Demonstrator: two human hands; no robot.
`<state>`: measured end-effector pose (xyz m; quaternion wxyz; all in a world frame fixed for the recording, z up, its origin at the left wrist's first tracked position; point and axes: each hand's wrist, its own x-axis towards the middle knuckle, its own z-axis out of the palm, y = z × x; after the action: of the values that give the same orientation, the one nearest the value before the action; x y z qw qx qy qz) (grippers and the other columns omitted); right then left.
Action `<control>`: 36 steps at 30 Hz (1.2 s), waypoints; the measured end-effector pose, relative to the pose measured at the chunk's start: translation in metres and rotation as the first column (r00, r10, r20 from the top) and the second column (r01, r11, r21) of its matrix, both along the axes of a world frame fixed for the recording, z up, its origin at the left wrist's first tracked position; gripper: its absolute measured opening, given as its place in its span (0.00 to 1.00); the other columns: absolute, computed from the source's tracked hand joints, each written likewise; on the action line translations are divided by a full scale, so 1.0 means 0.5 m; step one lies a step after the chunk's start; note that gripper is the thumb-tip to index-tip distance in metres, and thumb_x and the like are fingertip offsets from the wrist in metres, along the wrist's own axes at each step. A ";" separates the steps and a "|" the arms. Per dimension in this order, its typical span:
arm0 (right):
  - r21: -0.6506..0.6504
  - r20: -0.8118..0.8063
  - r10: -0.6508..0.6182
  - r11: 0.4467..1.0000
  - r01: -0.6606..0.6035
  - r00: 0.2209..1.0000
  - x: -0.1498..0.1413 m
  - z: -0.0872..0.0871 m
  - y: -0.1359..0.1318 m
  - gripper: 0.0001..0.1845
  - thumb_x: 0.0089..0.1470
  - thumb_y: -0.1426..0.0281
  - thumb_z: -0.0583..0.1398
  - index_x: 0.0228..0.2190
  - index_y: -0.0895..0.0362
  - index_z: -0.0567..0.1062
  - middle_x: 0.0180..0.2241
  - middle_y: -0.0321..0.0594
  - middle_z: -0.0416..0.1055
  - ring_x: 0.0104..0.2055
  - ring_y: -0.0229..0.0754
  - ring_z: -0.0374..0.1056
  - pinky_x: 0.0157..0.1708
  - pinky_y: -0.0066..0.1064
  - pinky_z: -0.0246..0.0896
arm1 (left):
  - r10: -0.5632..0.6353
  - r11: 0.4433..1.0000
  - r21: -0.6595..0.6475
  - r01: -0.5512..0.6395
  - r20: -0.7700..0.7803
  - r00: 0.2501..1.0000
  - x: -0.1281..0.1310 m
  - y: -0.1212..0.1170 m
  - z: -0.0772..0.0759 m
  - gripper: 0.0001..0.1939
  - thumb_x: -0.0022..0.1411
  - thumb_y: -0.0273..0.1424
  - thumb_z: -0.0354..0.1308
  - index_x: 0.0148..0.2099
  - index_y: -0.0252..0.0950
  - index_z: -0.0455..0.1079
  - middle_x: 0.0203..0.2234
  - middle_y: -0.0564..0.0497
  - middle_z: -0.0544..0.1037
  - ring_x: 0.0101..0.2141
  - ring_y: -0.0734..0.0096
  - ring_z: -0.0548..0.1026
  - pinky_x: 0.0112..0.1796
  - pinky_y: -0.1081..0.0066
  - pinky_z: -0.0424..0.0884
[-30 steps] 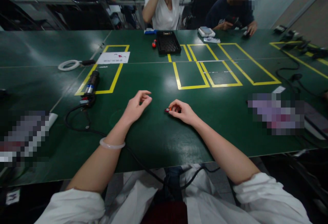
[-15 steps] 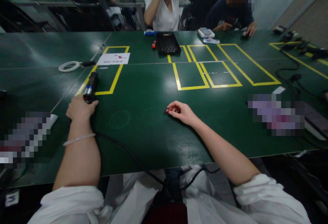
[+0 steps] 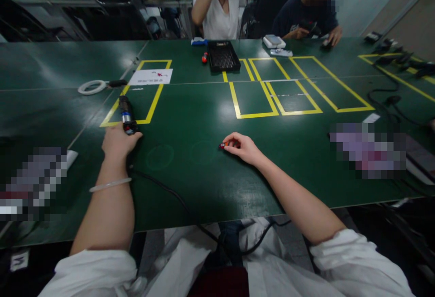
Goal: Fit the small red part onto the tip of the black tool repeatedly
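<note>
My left hand [image 3: 118, 144] is closed around the rear of a black cylindrical hand tool [image 3: 126, 113] with a silver and blue band. The tool points away from me, over the table's left side; my fingers are mostly hidden beneath the hand, and its exact kind does not show. A black cord [image 3: 163, 191] runs from near this hand toward my lap. Around the table's middle, my right hand [image 3: 243, 146] pinches a small red and orange piece [image 3: 223, 146] between thumb and fingers. The fingers cover part of this piece, so its kind is unclear.
Yellow tape outlines [image 3: 256, 116] mark the green table [image 3: 190, 197]. Farther back are a white printed sheet [image 3: 142, 77], a white cable coil [image 3: 91, 87], a black tray [image 3: 224, 57] and a small red object [image 3: 204, 58]. Other people sit across the table.
My left hand and the black tool have shifted right, and the tool's front end has swung leftward. My right hand stays almost where it was.
</note>
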<state>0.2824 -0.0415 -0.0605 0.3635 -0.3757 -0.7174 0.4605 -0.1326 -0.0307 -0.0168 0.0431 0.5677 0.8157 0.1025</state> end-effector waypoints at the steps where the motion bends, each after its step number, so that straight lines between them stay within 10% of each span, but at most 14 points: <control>1: -0.010 -0.008 0.000 1.000 0.000 1.000 -0.001 -0.001 0.001 0.11 0.52 0.67 0.64 0.38 0.58 0.75 0.28 0.35 0.69 0.28 0.35 0.64 0.30 0.28 0.60 | 0.061 0.998 -0.006 -0.061 -0.017 0.998 0.014 -0.001 0.001 0.33 0.61 0.48 0.55 0.59 0.27 0.62 0.49 0.36 0.67 0.45 0.51 0.68 0.44 0.51 0.68; 11: 0.029 -0.007 -0.045 0.999 0.046 0.999 0.000 -0.001 0.004 0.10 0.52 0.67 0.64 0.37 0.58 0.75 0.29 0.36 0.69 0.29 0.35 0.64 0.31 0.29 0.60 | -0.146 0.987 0.046 0.152 -0.115 0.983 0.198 -0.017 -0.004 0.35 0.58 0.47 0.58 0.62 0.32 0.62 0.51 0.32 0.66 0.50 0.41 0.69 0.44 0.53 0.70; 21: 0.082 0.031 -0.065 0.995 0.063 0.997 0.002 0.002 0.002 0.08 0.51 0.69 0.62 0.34 0.56 0.69 0.26 0.32 0.66 0.26 0.34 0.61 0.27 0.27 0.56 | -0.554 0.822 0.119 0.556 -0.054 0.831 0.394 -0.079 -0.021 0.38 0.57 0.41 0.60 0.66 0.35 0.57 0.54 0.38 0.66 0.50 0.48 0.69 0.48 0.57 0.69; 36: 0.229 0.113 0.046 0.971 -0.072 0.992 0.003 0.002 -0.004 0.04 0.54 0.70 0.63 0.32 0.56 0.71 0.33 0.36 0.66 0.32 0.37 0.64 0.34 0.30 0.60 | -0.670 0.736 0.115 0.667 -0.013 0.742 0.437 -0.106 -0.019 0.35 0.59 0.40 0.57 0.66 0.35 0.57 0.54 0.38 0.67 0.49 0.50 0.70 0.47 0.58 0.69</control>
<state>0.2842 -0.0437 -0.0597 0.3521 -0.3332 -0.7956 0.3633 0.0859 -0.0839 -0.0264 0.0571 0.8224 0.5499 0.1342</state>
